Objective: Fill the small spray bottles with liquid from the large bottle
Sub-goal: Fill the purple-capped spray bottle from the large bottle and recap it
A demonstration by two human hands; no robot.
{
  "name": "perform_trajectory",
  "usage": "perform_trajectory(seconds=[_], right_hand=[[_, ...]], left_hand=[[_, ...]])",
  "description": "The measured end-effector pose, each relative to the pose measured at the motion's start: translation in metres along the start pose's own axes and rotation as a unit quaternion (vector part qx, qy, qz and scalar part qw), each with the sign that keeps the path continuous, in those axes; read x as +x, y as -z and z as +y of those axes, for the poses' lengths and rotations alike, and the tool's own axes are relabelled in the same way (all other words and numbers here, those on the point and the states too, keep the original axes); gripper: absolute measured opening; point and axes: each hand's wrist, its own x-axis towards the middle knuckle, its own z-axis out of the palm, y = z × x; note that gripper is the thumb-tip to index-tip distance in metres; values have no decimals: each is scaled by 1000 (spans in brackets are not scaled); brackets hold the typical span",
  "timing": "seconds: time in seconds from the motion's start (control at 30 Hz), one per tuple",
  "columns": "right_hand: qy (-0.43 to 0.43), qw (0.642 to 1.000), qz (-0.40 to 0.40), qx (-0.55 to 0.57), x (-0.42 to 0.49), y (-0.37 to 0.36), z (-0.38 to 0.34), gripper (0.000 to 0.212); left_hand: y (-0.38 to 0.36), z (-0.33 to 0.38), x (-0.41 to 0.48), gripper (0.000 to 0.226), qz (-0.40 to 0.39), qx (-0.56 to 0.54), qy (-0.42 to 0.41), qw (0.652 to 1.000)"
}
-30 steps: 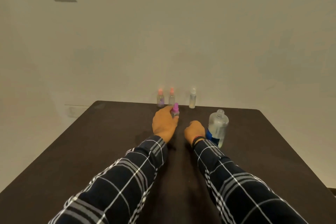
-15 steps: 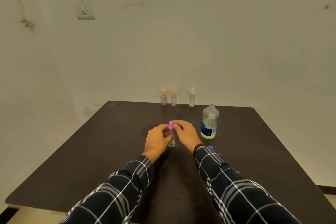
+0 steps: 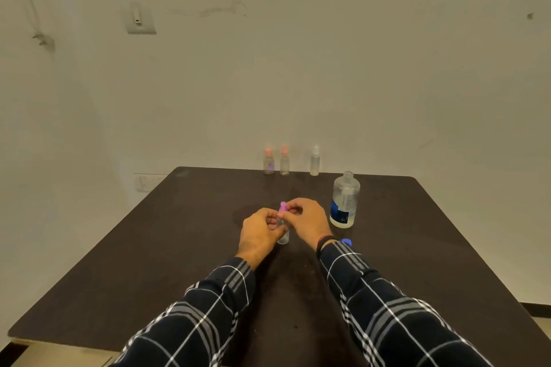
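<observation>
1. The small clear plastic spray bottle with a purple top [image 3: 283,237] stands upright on the dark brown table [image 3: 149,247], near the middle of it and between the two hands.
2. The left hand [image 3: 258,232] grips the bottle's clear body, with thumb and fingers curled round it from the left.
3. The right hand [image 3: 310,222] pinches the purple top [image 3: 282,206] between thumb and fingertips (only part of the top shows past them).
4. The large clear plastic bottle with a dark blue label [image 3: 345,202] stands upright just right of the right hand and apart from it, its neck open.
5. A small blue cap [image 3: 346,242] lies on the table just beside the right wrist, near the foot of the large bottle.
6. At the far edge stand three more small spray bottles: two pink-topped ones [image 3: 269,161] close together and a white-topped one [image 3: 315,161] a little to their right. They are too blurred to tell how full they are.
7. Dark plaid sleeves [image 3: 208,316] cover both forearms.
</observation>
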Motion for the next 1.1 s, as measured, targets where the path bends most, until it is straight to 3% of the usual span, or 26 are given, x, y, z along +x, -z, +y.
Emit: perform_trajectory(seconds=[0.27, 0.5, 0.67, 0.87, 0.93, 1.03, 1.1], right_hand=[[33, 993, -70, -83, 5, 7, -2, 29], [6, 996, -80, -25, 2, 8, 0, 33], [-32, 995, -65, 65, -2, 8, 4, 47], [-32, 999, -10, 27, -3, 0, 3, 23], [-17, 998, -44, 38, -1, 3, 7, 22], [-2, 988, -141, 60, 0, 11, 14, 37], [-22, 987, -143, 63, 0, 8, 17, 50]], left_hand=[[3, 0, 0, 26, -19, 1, -3, 1000], [4, 1, -2, 25, -22, -4, -2, 1000], [3, 2, -4, 23, -14, -12, -6, 1000], [3, 2, -4, 22, -10, -15, -7, 1000], [3, 2, -3, 24, -10, -12, -6, 1000], [1, 2, -4, 26, -11, -4, -6, 1000], [2, 2, -5, 24, -10, -6, -8, 1000]])
